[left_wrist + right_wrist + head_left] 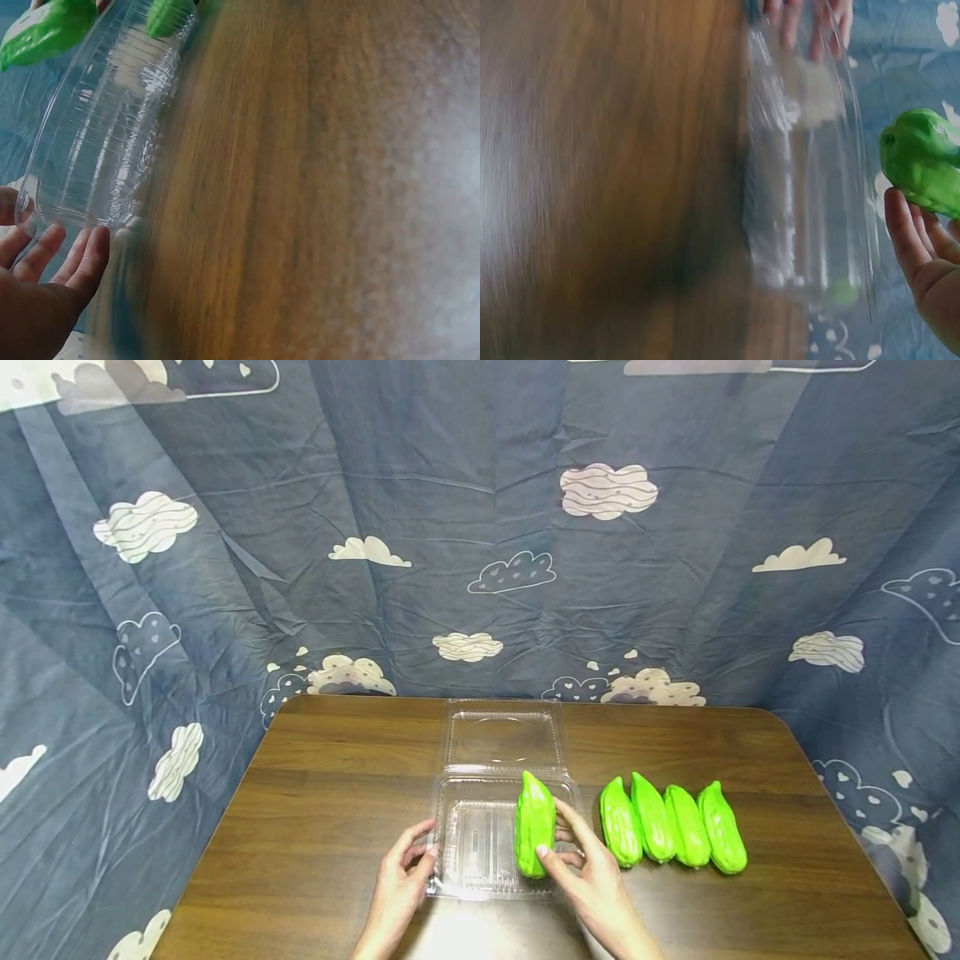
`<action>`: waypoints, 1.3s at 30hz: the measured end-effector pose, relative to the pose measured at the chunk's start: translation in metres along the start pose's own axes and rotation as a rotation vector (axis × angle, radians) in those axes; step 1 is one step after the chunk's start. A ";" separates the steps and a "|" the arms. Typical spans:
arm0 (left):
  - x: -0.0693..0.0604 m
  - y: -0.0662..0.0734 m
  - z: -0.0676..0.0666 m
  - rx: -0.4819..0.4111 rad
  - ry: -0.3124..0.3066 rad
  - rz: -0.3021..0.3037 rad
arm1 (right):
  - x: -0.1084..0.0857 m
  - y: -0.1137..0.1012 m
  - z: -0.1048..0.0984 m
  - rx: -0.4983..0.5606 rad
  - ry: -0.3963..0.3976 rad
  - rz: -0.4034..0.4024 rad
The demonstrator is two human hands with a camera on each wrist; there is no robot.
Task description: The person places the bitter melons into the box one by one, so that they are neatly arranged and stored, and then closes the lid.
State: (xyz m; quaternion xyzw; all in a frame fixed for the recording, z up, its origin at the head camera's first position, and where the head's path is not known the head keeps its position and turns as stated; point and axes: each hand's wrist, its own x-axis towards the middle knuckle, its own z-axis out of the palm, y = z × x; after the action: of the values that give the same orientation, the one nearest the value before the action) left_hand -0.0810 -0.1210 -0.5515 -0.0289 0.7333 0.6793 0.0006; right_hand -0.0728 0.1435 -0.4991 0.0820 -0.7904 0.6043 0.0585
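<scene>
A clear plastic clamshell container [476, 893] lies on the table with its lid [504, 739] folded back, away from me. At its left edge my left hand [401, 877] holds the rim, thumb over the edge and fingers against the outer wall [82, 262]. My right hand [588, 872] grips a glossy bright green vegetable [534, 827], long, ribbed and pointed at the far end; its exact kind is unclear. The vegetable is over the right part of the container, and in the right wrist view this green vegetable [922, 157] appears raised above the rim.
Several more green vegetables [651, 818] lie side by side in a row to the right of the container, their tips pointing away. The brown wooden table [330, 793] has rounded far corners. Behind it hangs a blue cloth [450, 527] with a cloud pattern.
</scene>
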 end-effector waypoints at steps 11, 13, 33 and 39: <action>-0.002 0.000 0.001 -0.022 -0.016 0.021 | 0.008 0.000 0.037 0.064 -0.038 0.041; -0.002 0.001 0.001 -0.014 -0.014 0.026 | 0.012 0.000 0.043 0.081 -0.068 0.078; -0.003 0.001 0.001 -0.009 -0.008 0.032 | 0.043 0.012 0.072 0.056 -0.310 0.209; -0.003 0.001 0.000 -0.007 -0.009 0.016 | 0.044 0.011 0.075 0.105 -0.335 0.238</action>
State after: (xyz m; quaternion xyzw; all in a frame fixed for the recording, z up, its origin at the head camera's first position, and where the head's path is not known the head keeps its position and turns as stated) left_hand -0.0778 -0.1203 -0.5499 -0.0199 0.7311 0.6820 -0.0019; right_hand -0.1179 0.0714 -0.5202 0.0904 -0.7606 0.6253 -0.1497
